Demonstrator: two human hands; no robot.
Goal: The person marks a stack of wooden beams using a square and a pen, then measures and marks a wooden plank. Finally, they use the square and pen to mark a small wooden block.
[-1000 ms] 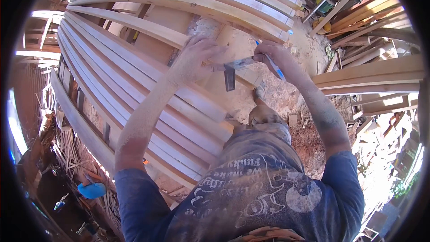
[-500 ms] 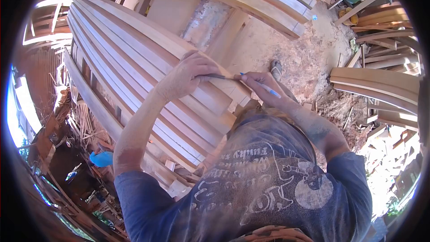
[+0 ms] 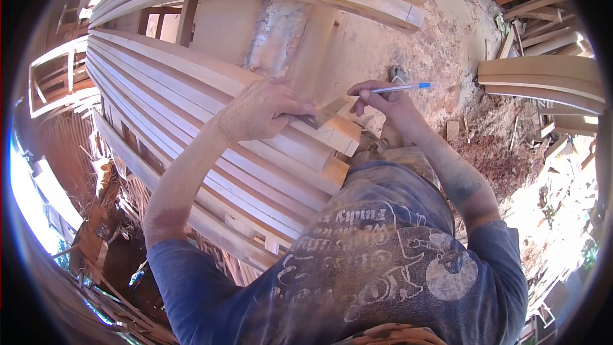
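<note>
Jutting just past the fingertips of the left hand (image 3: pixel 265 114), one square (image 3: pixel 330 110) lay over the line-marked end of one pale beam (image 3: pixel 340 133), its stock dark and its blade dull, angled toward the right hand (image 3: pixel 388 103). The left thumb and fingers pinched the stock; the right ones pinched one pen (image 3: pixel 405 87), white-barrelled and blue at its outer end.

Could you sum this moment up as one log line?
Left hand: holds square at plank end | Right hand: holds pen | Beside: more planks
</note>
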